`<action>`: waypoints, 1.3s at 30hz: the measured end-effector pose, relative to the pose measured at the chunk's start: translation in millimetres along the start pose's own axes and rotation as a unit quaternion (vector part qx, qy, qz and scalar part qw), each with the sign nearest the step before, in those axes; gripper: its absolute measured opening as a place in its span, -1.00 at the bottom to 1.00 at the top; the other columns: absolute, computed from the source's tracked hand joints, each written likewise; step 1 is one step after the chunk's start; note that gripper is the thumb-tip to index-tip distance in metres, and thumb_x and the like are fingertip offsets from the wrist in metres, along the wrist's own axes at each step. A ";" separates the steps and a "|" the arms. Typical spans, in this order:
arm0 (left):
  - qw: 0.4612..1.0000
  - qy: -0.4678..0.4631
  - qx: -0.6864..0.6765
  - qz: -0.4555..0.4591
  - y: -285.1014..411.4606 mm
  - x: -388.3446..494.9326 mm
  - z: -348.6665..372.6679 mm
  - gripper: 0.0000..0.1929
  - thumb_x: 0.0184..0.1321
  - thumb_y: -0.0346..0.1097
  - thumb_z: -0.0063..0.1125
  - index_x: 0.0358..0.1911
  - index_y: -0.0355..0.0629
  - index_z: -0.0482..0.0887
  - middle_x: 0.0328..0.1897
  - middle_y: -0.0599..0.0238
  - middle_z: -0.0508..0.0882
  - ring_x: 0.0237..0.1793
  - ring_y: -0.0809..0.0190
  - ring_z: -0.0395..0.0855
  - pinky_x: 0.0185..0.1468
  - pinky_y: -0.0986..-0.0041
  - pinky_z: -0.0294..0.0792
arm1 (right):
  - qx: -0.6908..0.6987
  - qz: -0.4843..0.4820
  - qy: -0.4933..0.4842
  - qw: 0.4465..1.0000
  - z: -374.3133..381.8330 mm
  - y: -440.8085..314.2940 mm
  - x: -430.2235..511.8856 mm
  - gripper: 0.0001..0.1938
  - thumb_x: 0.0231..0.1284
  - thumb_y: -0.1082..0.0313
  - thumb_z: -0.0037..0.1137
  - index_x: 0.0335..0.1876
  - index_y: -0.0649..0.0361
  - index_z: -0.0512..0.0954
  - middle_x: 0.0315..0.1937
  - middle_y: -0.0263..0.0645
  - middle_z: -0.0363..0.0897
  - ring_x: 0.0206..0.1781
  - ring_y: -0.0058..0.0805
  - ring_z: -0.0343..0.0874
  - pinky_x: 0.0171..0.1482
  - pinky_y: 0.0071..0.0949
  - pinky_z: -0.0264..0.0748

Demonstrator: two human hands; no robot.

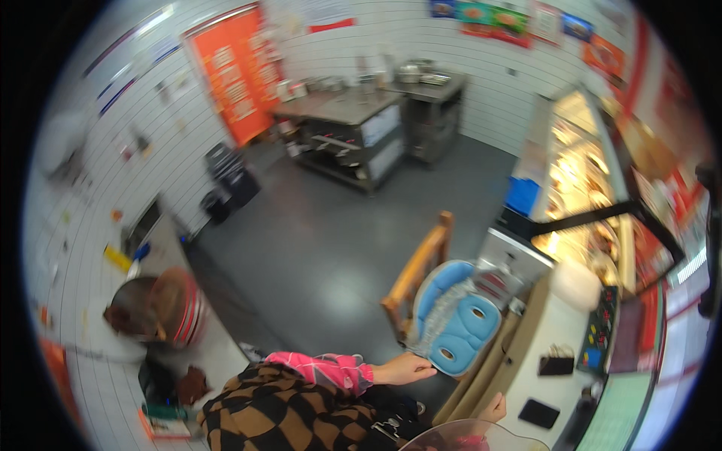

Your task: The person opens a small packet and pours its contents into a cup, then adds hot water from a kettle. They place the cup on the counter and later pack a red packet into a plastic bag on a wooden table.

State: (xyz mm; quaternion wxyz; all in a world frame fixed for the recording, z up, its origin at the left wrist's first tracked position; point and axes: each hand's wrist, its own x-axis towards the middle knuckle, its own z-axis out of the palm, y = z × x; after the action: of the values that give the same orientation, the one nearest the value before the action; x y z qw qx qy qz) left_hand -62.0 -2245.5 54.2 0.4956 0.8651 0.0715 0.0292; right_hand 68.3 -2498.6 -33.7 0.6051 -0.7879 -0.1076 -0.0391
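Note:
My left hand (407,369), coming out of a pink patterned sleeve, hangs beside a wooden chair (420,270) with a blue cushion (468,332). Its fingers are curled, and whether they hold anything is not clear. My other hand (495,408) is partly seen at the lower right, near the edge of a white counter (527,361); a clear curved sheet hides part of that arm, and its grip cannot be made out. A black phone (538,414) and a dark flat item (556,365) lie on the counter.
A lit food display case (581,169) runs along the right. Steel tables (361,107) with pots stand at the back. A black bin (231,175) is by the left wall. A side counter (217,361) at left holds bags and a striped container.

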 end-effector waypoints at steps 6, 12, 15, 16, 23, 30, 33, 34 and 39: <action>0.988 0.144 -0.042 -0.048 -64.9 -68.0 -102.1 -0.62 0.24 -0.08 0.02 -0.60 -0.20 0.39 -0.75 0.15 0.39 -0.71 0.12 0.29 -0.54 0.29 0.15 | -0.057 -0.074 -0.105 0.990 124.5 -89.4 -11.5 -0.66 0.38 0.28 -0.22 -0.52 0.33 0.28 -0.67 -0.19 0.19 -0.56 -0.43 0.13 -0.49 -0.36 0.17; 0.955 0.278 -0.075 -0.078 -149.4 -153.2 -213.7 -0.63 0.22 -0.07 0.05 -0.59 -0.19 0.39 -0.78 0.20 0.39 -0.72 0.13 0.35 -0.56 0.31 0.17 | -0.067 -0.069 -0.158 0.983 267.7 -171.3 -46.7 -0.69 0.35 0.26 -0.11 -0.23 0.49 0.39 -0.31 0.09 0.39 -0.25 -0.16 0.38 -0.15 -0.29 0.32; 0.932 0.337 -0.069 -0.118 -181.1 -196.3 -273.6 -0.62 0.23 -0.07 0.04 -0.59 -0.20 0.38 -0.78 0.19 0.39 -0.74 0.14 0.35 -0.57 0.31 0.19 | 0.041 -0.152 -0.237 0.959 362.2 -212.0 -65.4 -0.65 0.39 0.29 -0.22 -0.54 0.32 0.20 -0.66 -0.23 0.08 -0.52 -0.51 0.10 -0.45 -0.47 0.11; 0.925 0.351 -0.064 -0.132 -190.1 -210.4 -291.9 -0.62 0.23 -0.07 0.04 -0.59 -0.20 0.37 -0.78 0.19 0.39 -0.74 0.14 0.36 -0.57 0.31 0.20 | 0.021 -0.182 -0.272 0.945 387.8 -226.2 -70.9 -0.66 0.38 0.30 -0.21 -0.54 0.32 0.21 -0.66 -0.24 0.09 -0.53 -0.52 0.10 -0.45 -0.47 0.11; 0.842 0.496 -0.061 -0.202 -247.7 -284.0 -363.4 -0.67 0.21 -0.12 0.10 -0.56 -0.21 0.43 -0.77 0.22 0.37 -0.73 0.28 0.27 -0.58 0.41 0.17 | 0.010 -0.274 -0.426 0.862 545.0 -283.8 -100.6 -0.72 0.27 0.40 -0.06 -0.57 0.30 0.30 -0.76 -0.26 0.20 -0.67 -0.52 0.09 -0.57 -0.44 0.10; 0.804 0.524 -0.099 -0.261 -299.3 -295.3 -420.0 -0.69 0.18 -0.15 0.13 -0.55 -0.25 0.47 -0.77 0.23 0.36 -0.73 0.31 0.27 -0.58 0.42 0.18 | -0.030 -0.261 -0.483 0.835 694.5 -280.7 -96.4 -0.83 0.14 0.41 0.11 -0.52 0.28 0.45 -0.73 -0.22 0.37 -0.68 -0.54 0.30 -0.55 -0.50 0.26; 0.800 0.528 -0.085 -0.272 -337.8 -285.2 -481.8 -0.69 0.18 -0.15 0.14 -0.54 -0.26 0.49 -0.79 0.25 0.35 -0.73 0.35 0.26 -0.58 0.44 0.17 | -0.054 -0.238 -0.507 0.827 770.5 -277.1 -89.1 -0.83 0.13 0.39 0.13 -0.49 0.29 0.47 -0.74 -0.22 0.39 -0.69 -0.53 0.31 -0.55 -0.49 0.28; 0.796 0.532 -0.089 -0.273 -350.6 -280.5 -505.1 -0.69 0.18 -0.15 0.14 -0.54 -0.26 0.49 -0.79 0.25 0.35 -0.73 0.36 0.26 -0.58 0.44 0.17 | -0.054 -0.244 -0.510 0.823 799.2 -277.7 -87.1 -0.83 0.14 0.35 0.13 -0.47 0.28 0.49 -0.74 -0.22 0.40 -0.71 -0.51 0.31 -0.55 -0.48 0.28; 0.777 0.554 -0.074 -0.290 -402.9 -255.8 -644.2 -0.70 0.17 -0.20 0.17 -0.56 -0.27 0.48 -0.80 0.33 0.33 -0.71 0.44 0.23 -0.58 0.48 0.17 | -0.051 -0.227 -0.573 0.786 944.1 -314.3 -85.0 -0.82 0.15 0.29 0.11 -0.45 0.24 0.53 -0.68 -0.24 0.47 -0.61 -0.51 0.42 -0.51 -0.49 0.34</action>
State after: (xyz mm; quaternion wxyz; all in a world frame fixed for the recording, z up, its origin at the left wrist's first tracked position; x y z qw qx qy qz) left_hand -431.1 -1533.9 39.0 0.4181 0.5985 0.5788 0.3634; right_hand -147.4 -1524.0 -3.0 0.3649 -0.6477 -0.6081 0.2784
